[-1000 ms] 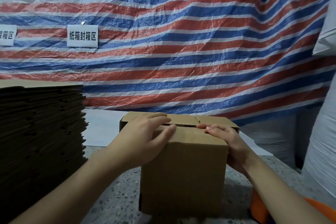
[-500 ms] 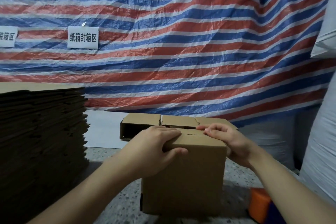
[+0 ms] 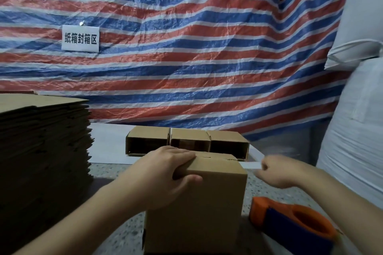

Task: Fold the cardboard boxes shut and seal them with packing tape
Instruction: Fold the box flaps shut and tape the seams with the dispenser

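Observation:
A brown cardboard box (image 3: 203,205) stands on the speckled table (image 3: 116,174) in front of me, its top flaps folded down. My left hand (image 3: 163,174) grips the box's near top edge, fingers on the flaps and thumb on the front face. My right hand (image 3: 281,172) is off the box, to its right, blurred, fingers loosely curled and holding nothing. An orange and blue tape dispenser (image 3: 294,223) lies on the table below my right hand, at the box's right.
Three open-ended boxes (image 3: 186,143) lie in a row behind the near box. A tall stack of flat cardboard (image 3: 41,151) fills the left. A striped tarp hangs behind, and white wrapped bundles (image 3: 356,130) stand at the right.
My right hand has left the box top and moved off to the right. My left hand stays gripping the box's top edge. The view tilted down, showing the tape dispenser.

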